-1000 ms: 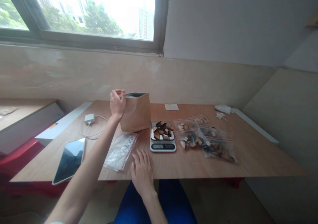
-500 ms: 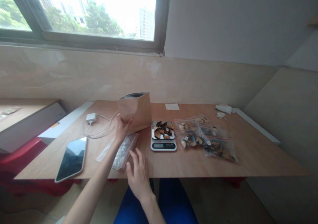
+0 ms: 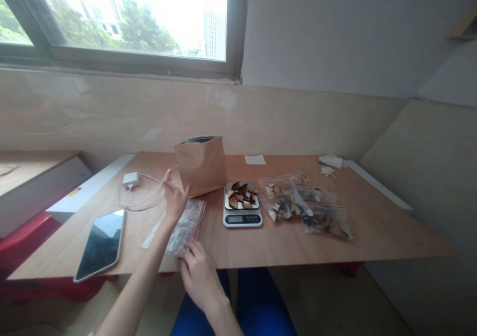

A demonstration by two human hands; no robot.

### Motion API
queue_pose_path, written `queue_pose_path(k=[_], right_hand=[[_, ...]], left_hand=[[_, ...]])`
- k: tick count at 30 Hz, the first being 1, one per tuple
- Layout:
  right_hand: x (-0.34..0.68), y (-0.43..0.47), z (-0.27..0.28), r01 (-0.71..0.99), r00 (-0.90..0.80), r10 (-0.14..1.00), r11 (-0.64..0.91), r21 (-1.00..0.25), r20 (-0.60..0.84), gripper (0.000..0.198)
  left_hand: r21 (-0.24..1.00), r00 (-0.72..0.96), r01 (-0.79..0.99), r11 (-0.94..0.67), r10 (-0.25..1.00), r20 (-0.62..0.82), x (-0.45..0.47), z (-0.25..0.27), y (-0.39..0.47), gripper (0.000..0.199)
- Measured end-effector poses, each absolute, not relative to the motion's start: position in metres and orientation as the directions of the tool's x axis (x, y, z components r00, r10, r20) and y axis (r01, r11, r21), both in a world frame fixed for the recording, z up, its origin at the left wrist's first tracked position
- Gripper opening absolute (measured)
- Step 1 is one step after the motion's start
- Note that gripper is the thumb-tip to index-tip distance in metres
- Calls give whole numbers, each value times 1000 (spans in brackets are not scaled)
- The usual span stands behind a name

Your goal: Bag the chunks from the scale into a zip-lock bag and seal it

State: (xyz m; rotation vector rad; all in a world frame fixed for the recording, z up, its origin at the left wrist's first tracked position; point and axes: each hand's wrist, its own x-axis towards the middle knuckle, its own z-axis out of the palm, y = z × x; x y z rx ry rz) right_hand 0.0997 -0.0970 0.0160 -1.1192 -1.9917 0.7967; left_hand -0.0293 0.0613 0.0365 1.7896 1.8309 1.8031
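Observation:
A brown paper bag (image 3: 201, 167) stands upright with its mouth open and a dark lining showing inside. My left hand (image 3: 175, 199) is just at its lower left side, fingers spread and holding nothing. Flat clear plastic zip bags (image 3: 188, 221) with a red seal strip lie below the paper bag, partly behind my left forearm. My right hand (image 3: 199, 271) is at their near end, fingers bent but apart, the tips touching the plastic. Right of the paper bag, a digital kitchen scale (image 3: 243, 220) carries brown-black dried pieces (image 3: 241, 196).
Several filled zip bags (image 3: 288, 209) lie right of the scale. A phone (image 3: 101, 244) rests at the left front edge, with a white charger (image 3: 130, 180) and cable behind it. A paper slip (image 3: 255, 160) and white scraps (image 3: 331, 162) sit at the back.
My left hand has let go of the paper bag and opened out. My right hand has come down and left onto the near end of the clear zip bags. The view has shifted slightly.

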Motion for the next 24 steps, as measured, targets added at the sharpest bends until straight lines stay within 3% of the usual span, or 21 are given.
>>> queue_pose_path(k=[3,5,7,10,15,17,20,24], right_hand=[[114,-88,18,387,-313,899,415,-823,307,29],[124,-83,20,355,-266,914,388,-851,305,29],[135,-79,23,331,-228,926,363,-871,299,29],[146,-77,29,325,-181,938,340,-883,295,28],[155,-77,37,314,-185,938,339,-887,293,27],[157,-77,38,302,-192,932,353,-885,307,27],[158,-77,36,274,-180,932,354,-894,314,26],[154,-78,31,214,-38,959,283,-935,282,22]], left_hand=[[730,-351,661,-171,790,502,-23,34,13,31],[736,-199,666,-124,921,335,-20,31,-15,25],[705,-102,706,-66,976,193,-16,28,-33,25],[549,28,832,-76,995,96,-6,26,-42,29],[199,-6,980,2,1000,16,14,30,-34,30],[138,5,990,-9,999,31,18,30,-32,24],[248,10,968,-25,998,64,18,30,-36,21],[588,-42,805,-80,981,191,24,31,-50,27]])
